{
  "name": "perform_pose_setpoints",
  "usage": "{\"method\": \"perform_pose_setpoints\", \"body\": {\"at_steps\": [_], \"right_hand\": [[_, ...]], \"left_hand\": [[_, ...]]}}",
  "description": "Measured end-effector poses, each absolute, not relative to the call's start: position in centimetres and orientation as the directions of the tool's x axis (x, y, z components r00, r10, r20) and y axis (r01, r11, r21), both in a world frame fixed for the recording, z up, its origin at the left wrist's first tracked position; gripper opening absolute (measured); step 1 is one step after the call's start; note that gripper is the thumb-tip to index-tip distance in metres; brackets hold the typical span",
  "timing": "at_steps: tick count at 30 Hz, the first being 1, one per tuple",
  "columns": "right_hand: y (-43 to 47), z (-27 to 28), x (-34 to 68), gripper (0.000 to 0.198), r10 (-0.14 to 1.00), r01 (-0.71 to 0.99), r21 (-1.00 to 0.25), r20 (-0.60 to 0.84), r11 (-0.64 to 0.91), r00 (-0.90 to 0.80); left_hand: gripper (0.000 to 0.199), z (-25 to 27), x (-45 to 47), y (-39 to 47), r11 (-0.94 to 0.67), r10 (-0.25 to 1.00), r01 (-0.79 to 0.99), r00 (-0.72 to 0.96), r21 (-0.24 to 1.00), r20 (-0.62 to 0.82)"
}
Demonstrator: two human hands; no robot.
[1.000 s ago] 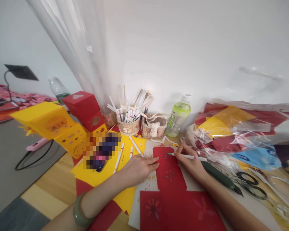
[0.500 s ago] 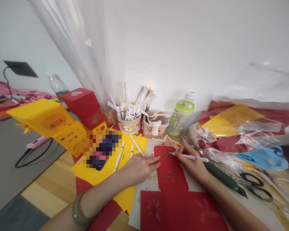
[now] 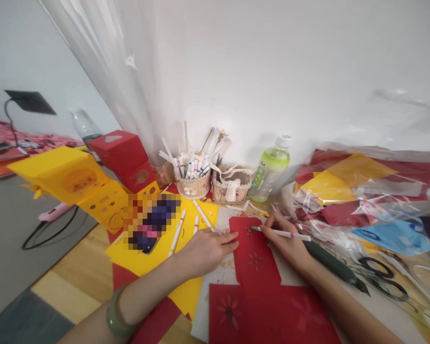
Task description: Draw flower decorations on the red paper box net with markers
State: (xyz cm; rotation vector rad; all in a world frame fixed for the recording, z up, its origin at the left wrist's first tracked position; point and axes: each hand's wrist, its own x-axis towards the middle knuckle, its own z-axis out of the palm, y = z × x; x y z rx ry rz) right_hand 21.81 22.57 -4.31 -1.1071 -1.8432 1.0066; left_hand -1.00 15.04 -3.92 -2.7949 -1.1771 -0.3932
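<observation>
Between the fingers of my right hand [image 3: 284, 243] is a white felt-tip pen [image 3: 292, 235], and its green tip touches the upper part of a red paper cutout [image 3: 243, 246]. My left hand [image 3: 204, 251] rests its outstretched fingers on the cutout's left edge. Flower shapes show on the red paper: a small one under the pen tip, another mid-panel and larger ones on the wide lower part. Beneath the cutout lies a pale board [image 3: 220, 265]. To the left, several white felt-tip pens [image 3: 178, 232] lie on yellow paper [image 3: 186, 294].
At the back stand a basket of pens and sticks [image 3: 192, 185], a second basket [image 3: 232, 188] and a green-labelled bottle [image 3: 271, 174]. Scissors [image 3: 383, 279] and a dark green pointed tool [image 3: 335, 267] lie right, below plastic-wrapped paper [image 3: 347, 181]. Yellow [image 3: 68, 172] and red boxes [image 3: 120, 155] stand left.
</observation>
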Motion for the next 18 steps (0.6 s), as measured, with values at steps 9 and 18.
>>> {"method": "perform_pose_setpoints", "body": {"at_steps": [9,18], "right_hand": [[22.40,-4.07,21.73,0.022,0.912,0.334,-0.885,0.198,0.324,-0.360],[22.35,-3.85,21.60,0.022,0.905,0.334,-0.882,0.199,0.333,-0.376]], "left_hand": [[0.033,-3.67,-0.99,14.97,-0.695,0.700,0.719,0.671,0.015,0.242],[0.031,-3.72,-0.98,14.99,-0.693,0.702,0.721,0.672,0.009,0.235]]}}
